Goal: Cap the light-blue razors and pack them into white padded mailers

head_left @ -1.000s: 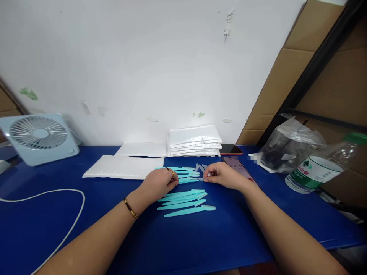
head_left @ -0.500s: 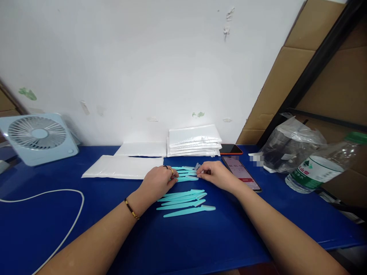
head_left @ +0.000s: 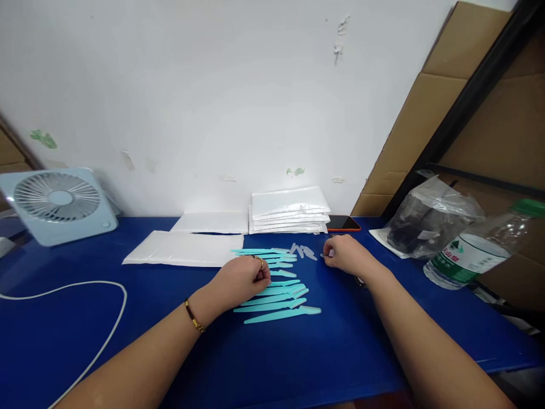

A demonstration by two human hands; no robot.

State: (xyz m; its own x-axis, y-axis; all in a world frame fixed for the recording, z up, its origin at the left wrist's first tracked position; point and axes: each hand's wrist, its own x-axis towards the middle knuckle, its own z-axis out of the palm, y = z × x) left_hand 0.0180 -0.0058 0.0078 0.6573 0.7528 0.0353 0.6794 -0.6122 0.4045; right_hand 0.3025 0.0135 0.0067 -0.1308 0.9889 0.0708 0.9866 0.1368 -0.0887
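Observation:
Turquoise eyebrow razors (head_left: 272,316) lie in a loose row on the blue table, blades toward the right. My left hand (head_left: 244,275) is closed over the row's middle, its fingers pinching an eyebrow razor (head_left: 284,274) whose head sticks out to the right. Several small clear blade caps (head_left: 307,251) lie just beyond the upper razors. To their right, my right hand (head_left: 347,254) is closed in a pinch, with the tip of a small clear cap (head_left: 322,255) showing at its fingertips.
Flat white packets (head_left: 289,210) are stacked against the wall, with another white packet (head_left: 183,249) to their left. An orange-edged phone (head_left: 344,223) lies behind my right hand. A fan (head_left: 59,207) and a white cable (head_left: 121,307) are left; a water bottle (head_left: 472,253) and plastic bag (head_left: 430,216) are right.
My right hand has moved right, away from the razors, and now covers most of the nearer phone. My left hand has come slightly nearer. More clear caps now show beside the razors.

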